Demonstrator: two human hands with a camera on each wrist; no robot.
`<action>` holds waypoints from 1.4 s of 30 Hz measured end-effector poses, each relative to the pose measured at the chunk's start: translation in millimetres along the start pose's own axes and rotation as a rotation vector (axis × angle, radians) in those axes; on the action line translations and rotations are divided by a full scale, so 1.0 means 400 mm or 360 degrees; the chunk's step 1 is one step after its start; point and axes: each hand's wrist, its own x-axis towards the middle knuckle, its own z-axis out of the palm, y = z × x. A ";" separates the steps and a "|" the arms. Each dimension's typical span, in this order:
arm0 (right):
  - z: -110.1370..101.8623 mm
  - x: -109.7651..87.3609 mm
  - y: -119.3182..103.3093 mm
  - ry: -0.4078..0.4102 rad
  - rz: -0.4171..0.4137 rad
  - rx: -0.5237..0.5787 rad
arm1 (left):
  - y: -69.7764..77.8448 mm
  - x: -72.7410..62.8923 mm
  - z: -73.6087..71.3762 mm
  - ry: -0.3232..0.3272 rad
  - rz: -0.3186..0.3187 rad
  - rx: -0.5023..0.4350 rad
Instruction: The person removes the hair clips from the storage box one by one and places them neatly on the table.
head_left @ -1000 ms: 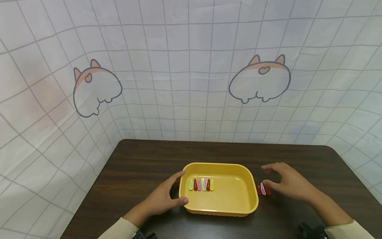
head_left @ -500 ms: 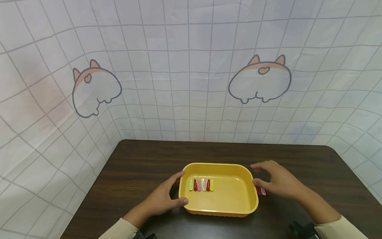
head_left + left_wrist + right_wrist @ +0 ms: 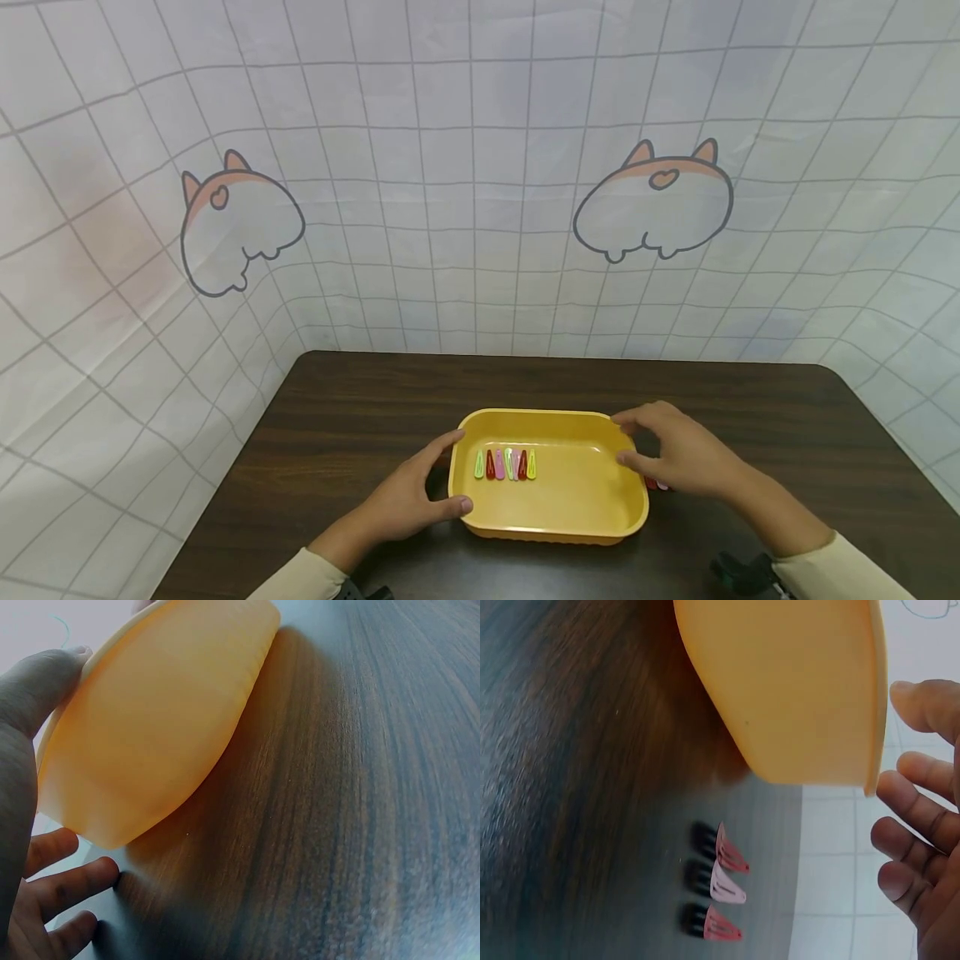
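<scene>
A yellow tray [image 3: 577,500] sits on the table, with a row of several hair clips [image 3: 522,466] in green, red, pink and yellow lying in its left half. My left hand [image 3: 401,500] touches the tray's left rim, thumb and forefinger spread apart. Over the right rim hovers my right hand [image 3: 686,454], its fingers loosely bent and nothing seen between them. Two red hair clips and a pink hair clip [image 3: 726,886] lie on the table beyond the tray's right end in the right wrist view. The right hand partly hides them in the head view.
The dark wooden table [image 3: 360,408] reaches out on all sides of the tray. Behind it hangs a white gridded curtain [image 3: 450,208] with corgi drawings. A dark wrist device [image 3: 746,575] sits by the right sleeve.
My right hand has moved left from above the loose hair clips to over the tray's right rim. The left hand and the clips in the tray look unchanged.
</scene>
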 end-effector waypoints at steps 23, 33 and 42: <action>0.033 0.038 -0.045 0.0035 -0.0152 -0.0043 | -0.006 0.000 -0.001 0.0003 0.0012 0.0000; 0.057 0.050 -0.055 0.0032 -0.0234 -0.0058 | -0.014 0.001 0.001 0.0000 0.0021 0.0007; 0.079 0.062 -0.075 0.0009 -0.0231 -0.0045 | -0.014 -0.002 -0.001 -0.0007 0.0029 0.0003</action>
